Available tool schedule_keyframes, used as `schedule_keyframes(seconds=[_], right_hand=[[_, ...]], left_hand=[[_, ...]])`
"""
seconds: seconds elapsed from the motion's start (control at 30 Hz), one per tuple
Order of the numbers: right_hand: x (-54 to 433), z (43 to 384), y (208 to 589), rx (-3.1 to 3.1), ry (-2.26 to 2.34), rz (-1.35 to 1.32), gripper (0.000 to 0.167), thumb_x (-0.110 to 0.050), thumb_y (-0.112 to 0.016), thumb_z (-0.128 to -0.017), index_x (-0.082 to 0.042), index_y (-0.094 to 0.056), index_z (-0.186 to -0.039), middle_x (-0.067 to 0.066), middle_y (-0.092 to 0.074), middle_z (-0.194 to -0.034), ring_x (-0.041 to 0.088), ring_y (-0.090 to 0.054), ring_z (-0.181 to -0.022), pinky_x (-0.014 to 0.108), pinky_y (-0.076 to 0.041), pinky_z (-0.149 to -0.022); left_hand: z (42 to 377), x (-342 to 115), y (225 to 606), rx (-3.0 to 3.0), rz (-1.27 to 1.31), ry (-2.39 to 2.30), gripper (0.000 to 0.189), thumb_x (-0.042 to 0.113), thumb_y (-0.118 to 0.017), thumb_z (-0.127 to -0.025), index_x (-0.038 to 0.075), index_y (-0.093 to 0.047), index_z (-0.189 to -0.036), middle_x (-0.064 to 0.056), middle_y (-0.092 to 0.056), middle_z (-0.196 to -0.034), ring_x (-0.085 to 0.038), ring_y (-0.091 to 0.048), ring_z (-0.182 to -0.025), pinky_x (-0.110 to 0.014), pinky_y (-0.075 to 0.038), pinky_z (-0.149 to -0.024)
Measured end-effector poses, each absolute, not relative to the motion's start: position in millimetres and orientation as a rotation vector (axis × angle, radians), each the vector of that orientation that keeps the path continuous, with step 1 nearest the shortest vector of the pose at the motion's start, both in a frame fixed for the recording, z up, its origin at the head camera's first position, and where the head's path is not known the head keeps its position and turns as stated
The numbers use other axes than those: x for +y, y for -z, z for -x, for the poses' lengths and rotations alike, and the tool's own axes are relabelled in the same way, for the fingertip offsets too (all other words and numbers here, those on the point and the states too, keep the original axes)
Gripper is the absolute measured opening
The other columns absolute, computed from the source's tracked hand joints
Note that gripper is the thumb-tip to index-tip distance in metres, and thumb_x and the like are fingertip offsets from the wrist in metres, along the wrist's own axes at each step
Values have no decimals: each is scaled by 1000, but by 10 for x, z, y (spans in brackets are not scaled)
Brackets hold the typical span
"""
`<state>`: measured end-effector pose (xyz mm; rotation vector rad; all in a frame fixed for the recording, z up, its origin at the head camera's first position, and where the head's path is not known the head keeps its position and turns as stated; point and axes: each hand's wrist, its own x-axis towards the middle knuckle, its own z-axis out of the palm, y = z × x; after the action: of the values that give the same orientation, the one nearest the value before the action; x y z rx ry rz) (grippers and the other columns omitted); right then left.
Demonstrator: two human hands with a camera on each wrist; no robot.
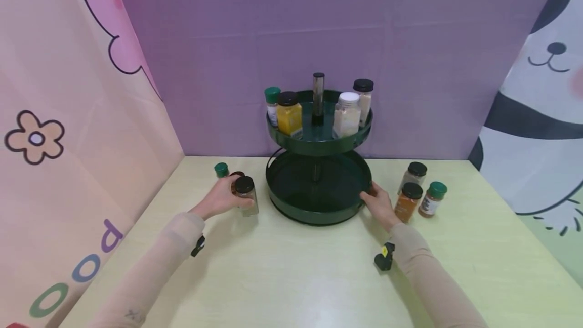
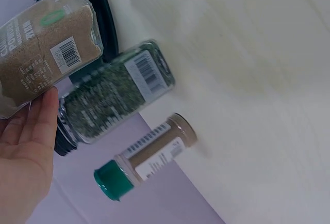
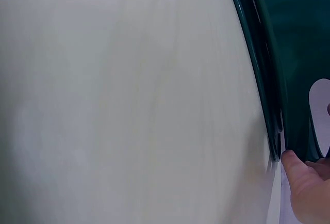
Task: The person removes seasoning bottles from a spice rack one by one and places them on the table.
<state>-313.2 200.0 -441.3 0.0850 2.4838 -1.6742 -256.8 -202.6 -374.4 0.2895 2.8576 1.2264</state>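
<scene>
My left hand (image 1: 221, 197) grips a spice jar (image 1: 247, 205) with a black lid, just left of a dark green two-tier rack (image 1: 319, 215). Brown powder fills this jar (image 2: 56, 46) in the left wrist view. Beside the same hand stand a jar of dried green herbs (image 2: 116, 97) and a slim green-capped jar (image 2: 160, 157). At the right side of the rack's lower tier, my right hand (image 1: 380, 205) holds the rim. Its thumb (image 3: 293, 163) lies against the green wall next to an oval handle opening, the other fingers being partly hidden.
On the upper tier stand a green-capped jar (image 1: 272, 105), a yellow jar (image 1: 289, 115), a white-lidded jar (image 1: 348, 115) and a black-lidded jar (image 1: 364, 100). Right of my right hand are an orange jar (image 1: 407, 206), a green-lidded jar (image 1: 431, 201) and a black-lidded jar (image 1: 414, 173).
</scene>
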Motion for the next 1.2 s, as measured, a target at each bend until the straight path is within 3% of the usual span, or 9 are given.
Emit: schedule_keyframes(seconds=[0.23,0.5,0.73,1.2], right_hand=[[1998,3122,4401,2473,1674,-90,64,-21,-40,-94,-5,-6,-147,19,-17,-151,33,-21,-138,44,-24,-111],[1995,3120,4408,2484,1685,-78,65,-21,-41,-94,-3,-7,-147,20,-17,-151,32,-21,-138,43,-24,-111],[2008,3134,4421,2489,1684,-67,65,-21,-41,-94,-3,-6,-146,20,-16,-151,32,-20,-138,43,-24,-111],[1991,3129,4407,2486,1660,-85,65,-21,-40,-95,-4,-5,-147,19,-14,-152,32,-18,-139,43,-23,-112]], left_hand=[[2518,-2141,3762,2857,-187,-1174,80,28,-77,-71,-7,-38,-132,-23,-53,-124,-32,-54,-110,-45,-45,-94],[2491,-2283,3823,2863,-232,-1214,70,27,-77,-72,-1,-46,-128,-19,-57,-120,-30,-57,-106,-42,-48,-89],[2473,-2405,3835,2880,-213,-1177,72,29,-75,-74,0,-43,-132,-20,-56,-123,-30,-56,-106,-42,-49,-86],[2495,-2673,3911,2945,-128,-1137,57,27,-73,-76,-3,-50,-120,-20,-60,-112,-32,-57,-102,-45,-47,-86]])
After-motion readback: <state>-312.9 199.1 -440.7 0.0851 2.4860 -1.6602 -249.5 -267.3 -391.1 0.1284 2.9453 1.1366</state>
